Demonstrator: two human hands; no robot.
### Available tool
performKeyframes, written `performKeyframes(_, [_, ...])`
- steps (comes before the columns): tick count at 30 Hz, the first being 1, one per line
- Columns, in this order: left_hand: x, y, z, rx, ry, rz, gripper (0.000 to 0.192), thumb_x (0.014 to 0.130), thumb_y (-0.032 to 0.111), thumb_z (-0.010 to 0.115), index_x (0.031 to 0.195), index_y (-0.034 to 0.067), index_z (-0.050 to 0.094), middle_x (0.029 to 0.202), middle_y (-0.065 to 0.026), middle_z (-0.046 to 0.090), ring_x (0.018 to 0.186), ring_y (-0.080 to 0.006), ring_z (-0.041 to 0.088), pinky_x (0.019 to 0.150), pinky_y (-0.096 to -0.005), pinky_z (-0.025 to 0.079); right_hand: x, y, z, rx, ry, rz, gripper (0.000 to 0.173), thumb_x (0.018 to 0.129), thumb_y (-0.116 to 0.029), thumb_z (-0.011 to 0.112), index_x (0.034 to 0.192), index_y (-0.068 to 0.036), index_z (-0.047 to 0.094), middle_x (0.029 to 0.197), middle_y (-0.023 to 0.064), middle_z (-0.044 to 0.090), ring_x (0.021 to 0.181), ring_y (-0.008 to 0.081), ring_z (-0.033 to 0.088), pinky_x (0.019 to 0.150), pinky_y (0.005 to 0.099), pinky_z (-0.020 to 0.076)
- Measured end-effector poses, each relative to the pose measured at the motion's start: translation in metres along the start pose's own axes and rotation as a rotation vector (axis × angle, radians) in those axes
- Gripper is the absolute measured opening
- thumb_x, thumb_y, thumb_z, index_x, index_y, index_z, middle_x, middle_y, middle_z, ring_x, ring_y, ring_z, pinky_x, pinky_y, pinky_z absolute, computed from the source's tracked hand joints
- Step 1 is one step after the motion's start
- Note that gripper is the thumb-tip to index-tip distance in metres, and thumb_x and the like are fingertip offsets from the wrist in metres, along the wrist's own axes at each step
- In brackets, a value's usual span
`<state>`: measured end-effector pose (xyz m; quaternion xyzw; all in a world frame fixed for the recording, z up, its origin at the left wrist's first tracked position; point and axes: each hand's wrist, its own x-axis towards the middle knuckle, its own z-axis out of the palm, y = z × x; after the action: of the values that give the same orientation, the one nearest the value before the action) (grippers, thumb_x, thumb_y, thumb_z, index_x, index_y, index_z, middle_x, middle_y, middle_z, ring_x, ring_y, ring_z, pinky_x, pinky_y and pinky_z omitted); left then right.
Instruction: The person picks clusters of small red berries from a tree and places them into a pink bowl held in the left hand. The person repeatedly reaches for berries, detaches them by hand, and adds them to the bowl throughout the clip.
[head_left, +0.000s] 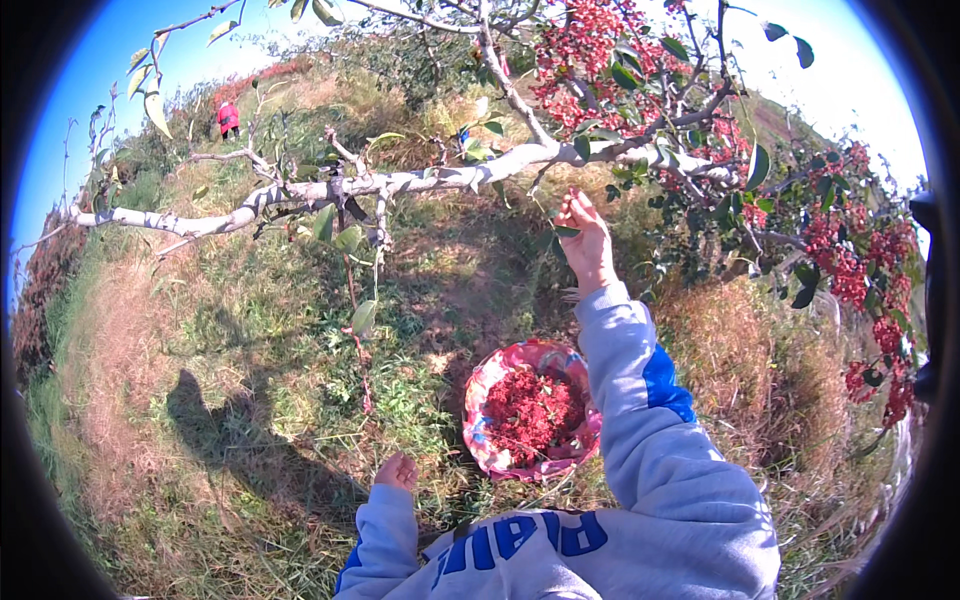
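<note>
My right hand (586, 240) is raised just under a pale bare branch (450, 178), its fingers bent close together near a small red bit and some green leaves. Whether the fingers grip anything is too small to tell. Low at my left side, my left hand (397, 472) hangs with its fingers loosely curled; no object shows in it. Between and below the hands, a round container with a pink patterned lining (480, 390) stands on the grass, holding a heap of red berry clusters (531, 414). More red berry clusters (581, 52) hang on the tree above my right hand.
Further berry clusters (847, 262) droop at the right among dark leaves. A thin reddish stem (352, 300) hangs down from the branch at centre left. Dry and green grass (150, 420) covers the ground. A person in a red jacket (228, 116) stands far off at the upper left.
</note>
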<state>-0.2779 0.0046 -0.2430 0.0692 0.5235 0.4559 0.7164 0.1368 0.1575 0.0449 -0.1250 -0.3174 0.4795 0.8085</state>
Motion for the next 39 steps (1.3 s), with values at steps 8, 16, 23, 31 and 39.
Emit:
performKeyframes(8, [-0.007, -0.001, 0.059, 0.071, -0.347, 0.013, 0.030, 0.079, 0.012, 0.050, 0.108, 0.006, 0.047, 0.100, -0.0069, 0.055, 0.091, -0.0211, 0.052, 0.080, -0.0394, 0.043, -0.063, -0.034, -0.020, -0.598, 0.067, 0.060, 0.020, 0.077, -0.001, 0.051, 0.097, -0.001, 0.056, 0.084, 0.0051, 0.060, 0.072, 0.0096, 0.055, 0.065, 0.0231, 0.0461])
performKeyframes(16, [0.001, -0.017, 0.078, 0.177, -0.337, -0.052, 0.027, 0.077, 0.013, 0.051, 0.103, 0.007, 0.050, 0.094, -0.0068, 0.056, 0.088, -0.0208, 0.053, 0.077, -0.0404, 0.045, -0.069, -0.091, 0.003, -1.245, -0.028, -0.249, 0.021, 0.073, 0.001, 0.052, 0.093, 0.001, 0.058, 0.084, 0.0049, 0.060, 0.076, 0.0096, 0.055, 0.070, 0.0213, 0.0440])
performKeyframes(23, [-0.015, -0.016, 0.087, 0.233, -0.335, -0.020, 0.021, 0.080, 0.018, 0.051, 0.099, 0.008, 0.050, 0.089, -0.0042, 0.055, 0.081, -0.0178, 0.053, 0.074, -0.0354, 0.045, -0.023, -0.132, 0.070, -1.345, 0.055, -0.701, 0.020, 0.071, 0.000, 0.053, 0.091, -0.004, 0.057, 0.085, 0.0068, 0.055, 0.075, 0.0164, 0.056, 0.065, 0.0275, 0.0454])
performKeyframes(31, [0.007, -0.013, 0.063, 0.144, -0.427, -0.019, 0.024, 0.072, 0.015, 0.057, 0.093, 0.006, 0.049, 0.078, -0.0049, 0.052, 0.069, -0.0169, 0.050, 0.064, -0.0343, 0.044, 0.035, -0.159, 0.073, -1.957, 0.076, -0.849, 0.029, 0.060, -0.009, 0.056, 0.088, -0.010, 0.061, 0.091, 0.0093, 0.052, 0.089, 0.0276, 0.047, 0.076, 0.0372, 0.0391])
performKeyframes(39, [-0.009, -0.009, 0.035, 0.103, -0.238, 0.041, 0.031, 0.068, 0.017, 0.060, 0.096, 0.008, 0.052, 0.084, -0.0039, 0.058, 0.076, -0.0189, 0.056, 0.071, -0.0393, 0.047, 0.061, -0.141, 0.079, -2.331, 0.066, -0.719, 0.025, 0.064, -0.028, 0.057, 0.078, -0.009, 0.063, 0.088, 0.0086, 0.054, 0.090, 0.0240, 0.049, 0.075, 0.0372, 0.0405])
